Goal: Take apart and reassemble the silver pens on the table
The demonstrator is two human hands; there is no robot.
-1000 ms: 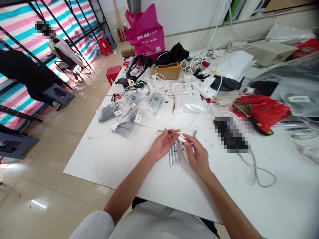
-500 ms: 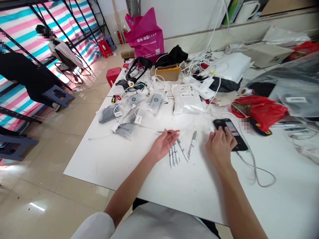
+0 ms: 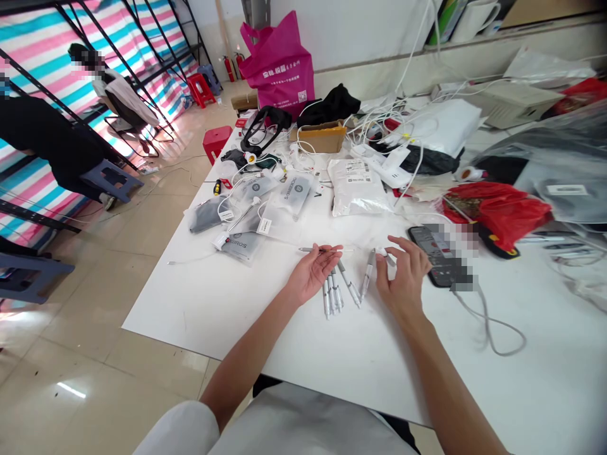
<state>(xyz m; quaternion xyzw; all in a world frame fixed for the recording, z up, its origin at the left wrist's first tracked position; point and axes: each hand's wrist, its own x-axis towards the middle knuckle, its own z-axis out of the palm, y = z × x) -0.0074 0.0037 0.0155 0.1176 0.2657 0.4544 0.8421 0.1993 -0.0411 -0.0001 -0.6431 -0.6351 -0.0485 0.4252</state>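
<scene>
My left hand (image 3: 313, 275) rests palm up above the white table (image 3: 213, 309), its fingers closed round a slim grey-and-white pen (image 3: 306, 250) that lies crosswise. Just right of it, several more grey-and-white pens (image 3: 332, 296) lie on the tabletop, their upper ends partly hidden by the hand. One pen (image 3: 368, 273) lies apart, closest to my right hand (image 3: 403, 275). Thumb and fingertips of that hand pinch a small white piece (image 3: 380, 252), too small to identify. A black phone (image 3: 439, 253) with a lit screen lies right of the hand, partly blurred out.
Flat grey packets (image 3: 241, 245) and white cables lie at the left. Behind stand a white parcel bag (image 3: 358, 189), an open cardboard box (image 3: 322, 139) and a magenta bag (image 3: 279, 69). A red bag (image 3: 502, 212) is at the right. Two people sit far left.
My right hand has moved left, off the phone, toward the pens, with the small white piece at its fingertips. My left hand and its pen have stayed in place.
</scene>
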